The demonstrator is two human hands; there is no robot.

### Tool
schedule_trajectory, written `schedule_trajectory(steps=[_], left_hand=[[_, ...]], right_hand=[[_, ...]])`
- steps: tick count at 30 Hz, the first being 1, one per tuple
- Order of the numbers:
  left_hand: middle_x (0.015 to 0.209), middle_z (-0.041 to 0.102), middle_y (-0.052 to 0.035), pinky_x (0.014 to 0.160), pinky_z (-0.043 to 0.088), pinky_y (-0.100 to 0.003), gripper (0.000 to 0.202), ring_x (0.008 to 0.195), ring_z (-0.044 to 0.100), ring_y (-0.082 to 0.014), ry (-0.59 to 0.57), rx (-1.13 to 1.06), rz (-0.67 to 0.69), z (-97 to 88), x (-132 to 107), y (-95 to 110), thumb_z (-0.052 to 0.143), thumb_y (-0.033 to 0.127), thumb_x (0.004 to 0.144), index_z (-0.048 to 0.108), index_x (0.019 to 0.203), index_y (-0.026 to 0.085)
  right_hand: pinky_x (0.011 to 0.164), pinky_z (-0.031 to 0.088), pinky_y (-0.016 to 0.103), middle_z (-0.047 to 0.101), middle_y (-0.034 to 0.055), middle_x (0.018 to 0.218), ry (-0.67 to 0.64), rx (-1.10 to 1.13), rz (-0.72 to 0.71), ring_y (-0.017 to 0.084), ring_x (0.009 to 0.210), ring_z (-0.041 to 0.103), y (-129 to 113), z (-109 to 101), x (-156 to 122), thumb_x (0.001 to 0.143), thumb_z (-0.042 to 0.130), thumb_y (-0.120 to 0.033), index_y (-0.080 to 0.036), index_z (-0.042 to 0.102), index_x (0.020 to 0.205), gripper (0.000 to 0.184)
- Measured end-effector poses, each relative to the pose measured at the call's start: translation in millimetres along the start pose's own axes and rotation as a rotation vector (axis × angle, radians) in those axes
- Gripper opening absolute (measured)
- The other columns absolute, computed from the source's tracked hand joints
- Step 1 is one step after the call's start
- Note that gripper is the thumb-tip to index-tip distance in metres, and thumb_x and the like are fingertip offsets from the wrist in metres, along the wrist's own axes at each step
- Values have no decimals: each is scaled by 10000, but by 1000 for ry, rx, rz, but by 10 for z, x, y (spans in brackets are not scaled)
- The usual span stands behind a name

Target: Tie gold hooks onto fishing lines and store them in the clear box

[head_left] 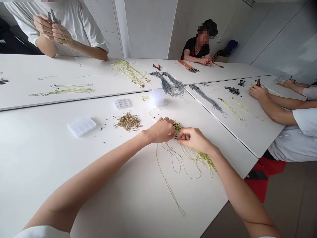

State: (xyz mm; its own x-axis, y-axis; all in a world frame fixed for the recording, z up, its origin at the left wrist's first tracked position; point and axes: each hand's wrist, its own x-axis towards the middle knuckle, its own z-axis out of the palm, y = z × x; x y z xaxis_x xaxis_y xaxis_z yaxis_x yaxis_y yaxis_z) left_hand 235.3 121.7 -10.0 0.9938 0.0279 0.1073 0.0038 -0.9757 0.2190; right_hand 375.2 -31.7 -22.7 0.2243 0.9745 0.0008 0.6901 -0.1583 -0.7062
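A bundle of thin yellow-green cords (206,159) with dark and gold metal fittings at its upper end lies on the white table. My left hand (162,130) is closed at the left side of the fittings, its fingertips turned down and partly hidden. Long loose loops of cord (170,186) run out below it toward the front. On the other side my right hand (194,138) pinches at the bundle's end, thumb and forefinger together among the fittings. Which piece each hand has is too small to tell.
Left of my hands are a pile of gold metal clips (128,121), small dark pieces (102,128) and clear plastic boxes (81,126). Grey cords (206,98) and red-handled pliers (157,67) lie farther back. Co-workers sit across (71,29) and to the right (304,115).
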Motion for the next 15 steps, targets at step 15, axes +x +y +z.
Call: schedule_trajectory(steps=[15], left_hand=[[926,591,-120,755,336,-347,293,896,503,-238,92,33,-115,73,34,-87,413,253,970,682,918,149]], right_hand=[[537,367,260,479,-40,600,34,-124,-14,130,558,422,-25,96,4,819,588,-256,-228,614,767,64]])
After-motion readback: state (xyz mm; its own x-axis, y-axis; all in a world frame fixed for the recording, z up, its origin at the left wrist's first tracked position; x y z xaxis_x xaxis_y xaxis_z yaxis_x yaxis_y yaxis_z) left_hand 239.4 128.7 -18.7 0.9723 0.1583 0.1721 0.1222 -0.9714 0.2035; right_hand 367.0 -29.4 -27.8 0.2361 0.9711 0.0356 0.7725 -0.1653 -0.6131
